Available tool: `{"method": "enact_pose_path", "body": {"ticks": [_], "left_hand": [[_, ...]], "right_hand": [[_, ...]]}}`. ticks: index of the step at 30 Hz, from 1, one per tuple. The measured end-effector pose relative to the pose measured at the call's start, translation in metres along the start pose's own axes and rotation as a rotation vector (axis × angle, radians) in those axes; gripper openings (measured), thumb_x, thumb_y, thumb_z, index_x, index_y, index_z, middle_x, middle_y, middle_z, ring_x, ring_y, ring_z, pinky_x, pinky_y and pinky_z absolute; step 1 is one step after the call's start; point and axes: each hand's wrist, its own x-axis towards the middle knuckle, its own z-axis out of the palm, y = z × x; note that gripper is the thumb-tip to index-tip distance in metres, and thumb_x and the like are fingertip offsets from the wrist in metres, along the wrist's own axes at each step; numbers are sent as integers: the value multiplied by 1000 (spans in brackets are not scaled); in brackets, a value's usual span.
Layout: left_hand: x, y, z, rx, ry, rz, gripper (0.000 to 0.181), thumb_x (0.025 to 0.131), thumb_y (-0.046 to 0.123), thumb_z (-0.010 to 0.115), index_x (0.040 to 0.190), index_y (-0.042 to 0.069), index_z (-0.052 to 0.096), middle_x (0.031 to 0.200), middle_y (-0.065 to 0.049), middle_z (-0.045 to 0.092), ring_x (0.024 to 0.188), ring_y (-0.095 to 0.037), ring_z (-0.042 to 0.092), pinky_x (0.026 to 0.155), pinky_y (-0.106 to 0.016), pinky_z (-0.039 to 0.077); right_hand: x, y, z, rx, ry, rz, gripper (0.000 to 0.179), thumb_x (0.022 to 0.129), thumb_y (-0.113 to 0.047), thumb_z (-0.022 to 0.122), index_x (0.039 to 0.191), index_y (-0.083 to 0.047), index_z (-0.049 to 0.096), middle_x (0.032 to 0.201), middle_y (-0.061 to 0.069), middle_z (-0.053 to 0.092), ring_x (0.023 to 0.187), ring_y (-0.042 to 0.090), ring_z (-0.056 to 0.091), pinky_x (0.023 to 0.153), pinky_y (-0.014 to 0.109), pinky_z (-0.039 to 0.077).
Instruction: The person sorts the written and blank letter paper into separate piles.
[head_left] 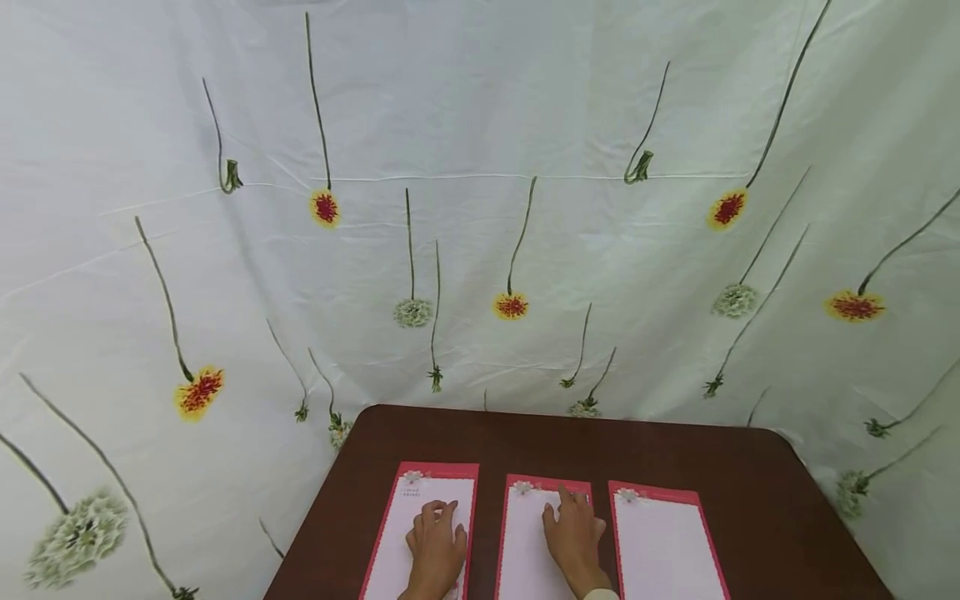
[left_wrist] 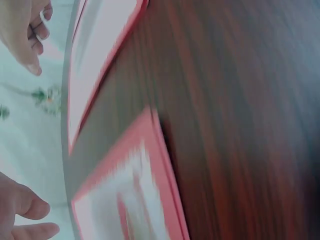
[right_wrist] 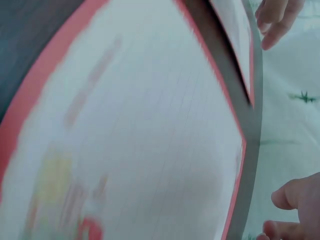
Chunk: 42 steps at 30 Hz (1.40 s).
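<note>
Three notepad sheets with pink-red borders and a white flower at the top lie in a row. My left hand [head_left: 437, 550] is over the left sheet [head_left: 386, 550], its fingers loosely bent with nothing in them. Small writing shows near that sheet's top. Over the upper part of the middle sheet [head_left: 521, 542] is my right hand [head_left: 575, 537], index fingertip at the pink top band. In the left wrist view, the thumb and a finger of my left hand [left_wrist: 27, 212] are apart. The right wrist view shows the thumb of my right hand [right_wrist: 295, 210] separated from its fingers.
The right-hand sheet [head_left: 667, 546] looks blank below its flower. All three sheets lie on a dark brown table [head_left: 570, 437] with rounded far corners. Behind the table hangs a pale cloth [head_left: 472, 108] printed with flowers on long stems.
</note>
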Motion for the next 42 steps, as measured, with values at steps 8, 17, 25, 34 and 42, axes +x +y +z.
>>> {"method": "enact_pose_path", "body": {"ticks": [8,17,25,34,42], "left_hand": [[-6,28,19,-3,-126,78,36,91,11,71,124,-3,71,129,-20,54,114,-39,49,90,-60,34],[-14,34,32,42,-278,67,40,95,15,67,128,-7,69,138,-24,51,123,-44,46,94,-66,33],[-18,38,40,47,-243,72,36,94,12,67,126,-5,70,134,-21,53,119,-43,48,91,-64,34],[-20,45,40,-7,-287,29,38,96,10,64,129,-8,68,137,-21,52,124,-44,46,95,-66,32],[-22,48,43,-80,-286,-9,37,96,7,59,129,-7,68,136,-20,52,126,-42,44,94,-66,32]], "right_hand": [[2,33,-23,-43,-12,57,45,94,-16,72,132,6,67,99,17,62,97,38,61,78,57,38],[-11,57,-27,-101,-105,149,48,95,-22,70,131,10,66,107,22,60,105,42,58,82,59,37],[-22,58,-22,-157,-143,145,51,95,-25,70,132,10,65,115,25,60,112,44,57,85,60,37],[-24,61,-19,-149,-118,139,47,95,-23,70,130,9,66,112,24,61,110,44,58,83,59,36],[-25,60,-15,-140,-120,151,47,94,-21,70,130,9,66,109,23,60,109,43,58,83,58,36]]}}
